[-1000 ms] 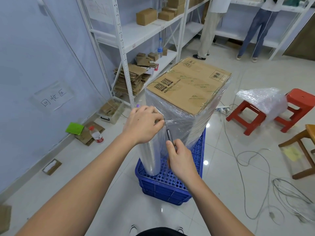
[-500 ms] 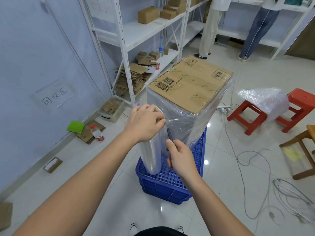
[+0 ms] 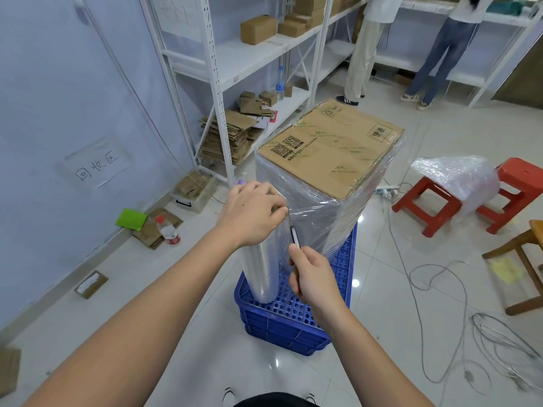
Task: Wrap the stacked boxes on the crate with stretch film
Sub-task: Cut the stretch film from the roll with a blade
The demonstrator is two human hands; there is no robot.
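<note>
A: Where is the stack?

B: The stacked boxes (image 3: pixel 332 151) stand on the far part of the blue crate (image 3: pixel 282 324), sides already sheathed in stretch film (image 3: pixel 320 218); only the cardboard top with its QR codes is bare.

A: And the roll?

B: The film roll (image 3: pixel 261 271) stands upright on the crate's near left corner, just beside the stack. The left hand (image 3: pixel 249 212) is curled over its top end, gripping it.

A: The right hand?

B: The right hand (image 3: pixel 314 277) is closed round a slim utility knife (image 3: pixel 294 237), whose blade points up at the film stretched between roll and stack. The two hands are close together, the left one above.

A: Anything else around?

B: Two red stools (image 3: pixel 426 207) right of the crate, a bubble wrap bundle (image 3: pixel 458 174) lying across them. Loose cables (image 3: pixel 440 289) trail over the tiled floor. A plastic bottle (image 3: pixel 167 230) stands by the left wall, flattened cartons (image 3: pixel 229 136) are piled under the white shelving (image 3: pixel 217 83), and two people stand at the far shelves.
</note>
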